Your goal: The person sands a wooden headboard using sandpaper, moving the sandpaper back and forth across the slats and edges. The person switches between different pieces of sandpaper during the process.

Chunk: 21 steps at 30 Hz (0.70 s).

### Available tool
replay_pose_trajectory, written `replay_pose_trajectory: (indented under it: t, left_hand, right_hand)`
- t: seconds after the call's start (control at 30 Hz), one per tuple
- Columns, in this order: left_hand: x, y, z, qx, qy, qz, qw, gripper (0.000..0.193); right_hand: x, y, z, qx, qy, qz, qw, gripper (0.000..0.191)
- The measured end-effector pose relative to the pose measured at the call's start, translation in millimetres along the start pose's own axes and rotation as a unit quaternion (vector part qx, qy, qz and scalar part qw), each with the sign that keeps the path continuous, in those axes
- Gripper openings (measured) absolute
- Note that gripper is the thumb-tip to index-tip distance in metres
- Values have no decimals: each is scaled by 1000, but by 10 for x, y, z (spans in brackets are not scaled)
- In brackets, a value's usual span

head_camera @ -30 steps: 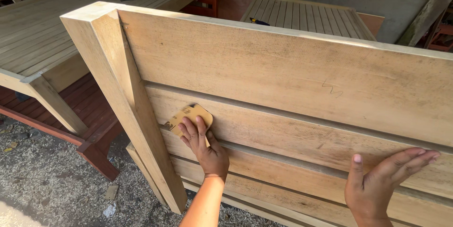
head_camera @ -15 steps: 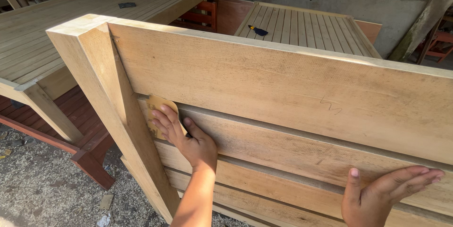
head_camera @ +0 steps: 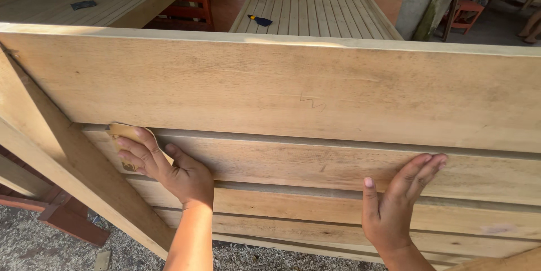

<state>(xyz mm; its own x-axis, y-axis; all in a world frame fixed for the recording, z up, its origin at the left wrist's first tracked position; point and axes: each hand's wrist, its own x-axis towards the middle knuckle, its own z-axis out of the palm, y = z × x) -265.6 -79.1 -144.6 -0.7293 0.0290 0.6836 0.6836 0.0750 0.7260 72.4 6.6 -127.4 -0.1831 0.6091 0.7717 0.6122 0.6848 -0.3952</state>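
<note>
While the left hand (head_camera: 169, 172) presses sandpaper (head_camera: 125, 136) against the wooden panel (head_camera: 293, 96), fingers flat, the right hand (head_camera: 397, 206) rests there, fingers released.

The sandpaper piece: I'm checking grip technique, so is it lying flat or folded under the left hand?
Flat: the sandpaper lies against the slat, pinned by the left hand fingertips.

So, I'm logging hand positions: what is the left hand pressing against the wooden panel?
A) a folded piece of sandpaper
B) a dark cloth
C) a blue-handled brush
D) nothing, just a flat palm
A: the left hand pins a tan piece of sandpaper to a slat of the wooden panel, beside the post.
</note>
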Motion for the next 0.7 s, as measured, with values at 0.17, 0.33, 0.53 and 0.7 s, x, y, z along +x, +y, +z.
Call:
replay_pose_trajectory:
  t: [0.17,0.33,0.53,0.7]
  left_hand:
    - [-579,221,132,11,-65,125,990,62]
    - [-1086,692,311,53,-156,317,934,84]
    - [-1591,1331,663,126,-146,534,823,74]
    - [-1975,2149,950,103,-155,649,738,70]
  right_hand:
    - [-47,68,-227,19,-35,-33,999,86]
    - [-116,223,-490,51,-46,-38,997,76]
    - [-131,640,-869,79,-15,-9,997,73]
    - [-166,1077,-1280,81,1,18,997,73]
